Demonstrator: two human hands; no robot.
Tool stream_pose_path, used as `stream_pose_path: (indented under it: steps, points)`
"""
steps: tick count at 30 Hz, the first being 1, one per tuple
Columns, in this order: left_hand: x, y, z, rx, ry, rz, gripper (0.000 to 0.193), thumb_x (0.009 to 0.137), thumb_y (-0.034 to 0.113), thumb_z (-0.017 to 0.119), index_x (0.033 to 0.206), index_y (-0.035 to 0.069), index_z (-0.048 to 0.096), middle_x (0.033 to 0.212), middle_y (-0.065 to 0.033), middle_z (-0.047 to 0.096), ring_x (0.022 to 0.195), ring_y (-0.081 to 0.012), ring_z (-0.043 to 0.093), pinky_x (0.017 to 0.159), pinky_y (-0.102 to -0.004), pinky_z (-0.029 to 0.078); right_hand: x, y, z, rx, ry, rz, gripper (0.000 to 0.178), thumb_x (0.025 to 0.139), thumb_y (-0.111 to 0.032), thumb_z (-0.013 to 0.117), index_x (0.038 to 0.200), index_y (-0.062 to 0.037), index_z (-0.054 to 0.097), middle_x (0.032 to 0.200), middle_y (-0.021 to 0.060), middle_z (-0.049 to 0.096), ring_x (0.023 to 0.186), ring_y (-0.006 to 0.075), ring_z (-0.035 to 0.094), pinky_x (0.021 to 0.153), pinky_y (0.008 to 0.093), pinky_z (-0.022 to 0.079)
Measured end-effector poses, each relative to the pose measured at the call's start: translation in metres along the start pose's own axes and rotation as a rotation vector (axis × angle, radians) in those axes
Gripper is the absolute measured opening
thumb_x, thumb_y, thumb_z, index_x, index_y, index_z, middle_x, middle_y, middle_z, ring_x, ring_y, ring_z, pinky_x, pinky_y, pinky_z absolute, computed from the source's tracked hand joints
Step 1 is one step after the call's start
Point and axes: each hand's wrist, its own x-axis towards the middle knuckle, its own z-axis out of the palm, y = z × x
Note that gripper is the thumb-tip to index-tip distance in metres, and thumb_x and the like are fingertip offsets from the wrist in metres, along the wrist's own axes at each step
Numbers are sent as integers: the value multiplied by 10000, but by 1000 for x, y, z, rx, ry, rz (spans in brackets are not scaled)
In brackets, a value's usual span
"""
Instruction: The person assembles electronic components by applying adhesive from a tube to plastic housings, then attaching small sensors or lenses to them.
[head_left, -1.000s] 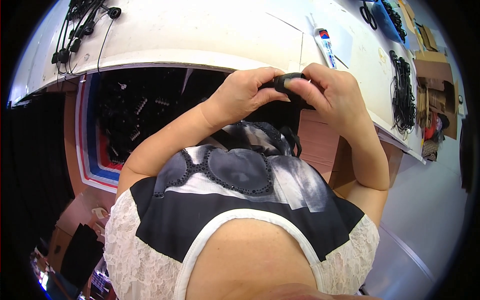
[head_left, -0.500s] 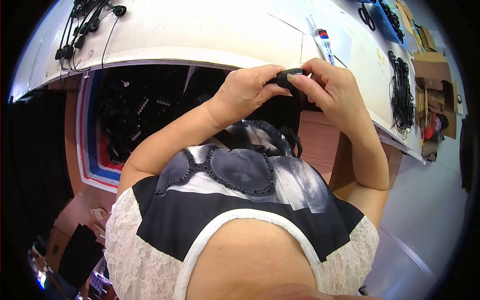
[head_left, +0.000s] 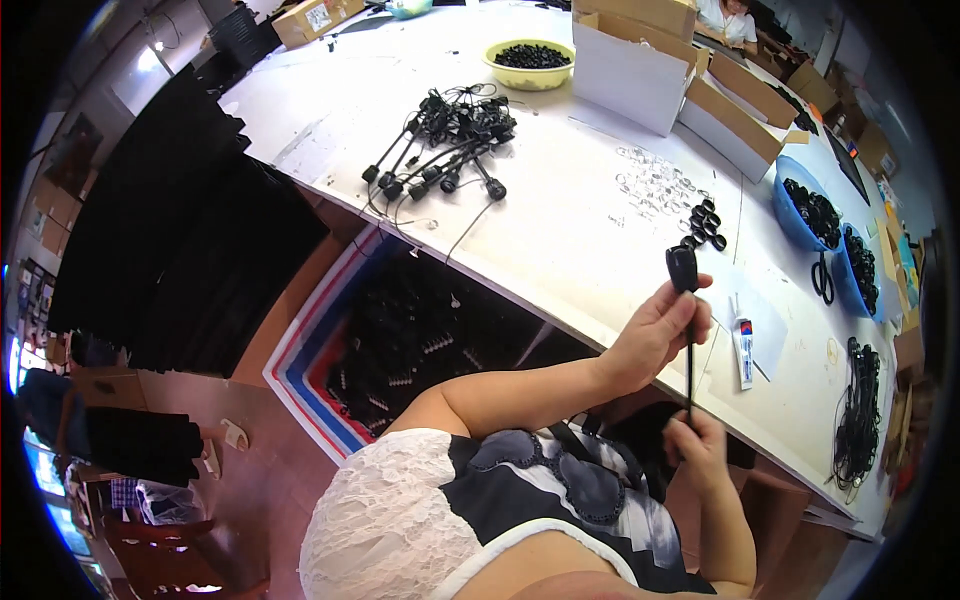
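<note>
My left hand (head_left: 655,335) is raised over the near edge of the white table, its fingers closed around a black cord just under a rounded black end fitting (head_left: 681,266). From there the black cord (head_left: 690,375) runs straight down to my right hand (head_left: 698,448), which is closed on its lower part near my body. Beyond the fitting lie several black rings (head_left: 706,225) and a scatter of small clear rings (head_left: 660,185). A white tube with a blue and red label (head_left: 744,355) lies on the table to the right of my left hand.
Bundled black cords with plugs (head_left: 445,145) lie on the table's left, another cord bundle (head_left: 857,410) at the right. Farther off are a yellow bowl (head_left: 530,83), open cartons (head_left: 630,85), blue bowls (head_left: 795,230) and black scissors (head_left: 822,278). A striped bag (head_left: 300,385) sits below the edge.
Both hands were together at the black fitting; now they are apart, with the cord stretched between them and the fitting pointing up. The view has swung, showing more of the table.
</note>
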Motion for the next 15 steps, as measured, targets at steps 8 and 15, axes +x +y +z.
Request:
stream_pose_path:
  steps: [8,15]
  points:
    - [-25,35,-29,439,184,-23,446,921,230,443,1303,40,314,1087,-98,498,908,-161,529,843,-310,429,-75,-95,-100,109,376,-591,438,861,-430,472,873,7,487,602,6,469,354,65,375,330,171,274]
    - [-33,30,-28,410,125,-202,372,925,192,436,1246,10,391,1011,-80,525,804,-134,520,750,-253,436,-103,-229,-208,971,65,-461,262,882,-278,481,902,-22,534,619,-10,500,371,37,293,320,176,209]
